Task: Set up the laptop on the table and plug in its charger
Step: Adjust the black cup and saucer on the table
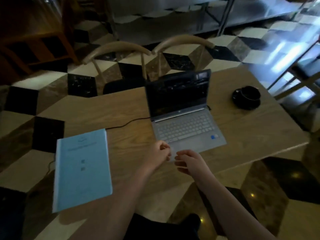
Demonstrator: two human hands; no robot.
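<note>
From the head camera, the silver laptop point(183, 118) with its dark screen stands open on the pale wooden table point(251, 132), just beyond both hands. A thin black charger cable point(128, 122) runs from the laptop's left edge, ahead of the left hand, and off the table's left side; its far end is out of sight, so whether it reaches a socket cannot be told. The setup looks mostly done.

The left hand point(160, 153) and right hand point(189, 161) hover at the laptop's near edge, fingers loosely curled, holding nothing.

A light blue paper booklet point(82, 170) lies left of the left hand. A black cup on a saucer point(246, 97) sits well beyond the right hand. Neither blocks the laptop.
</note>
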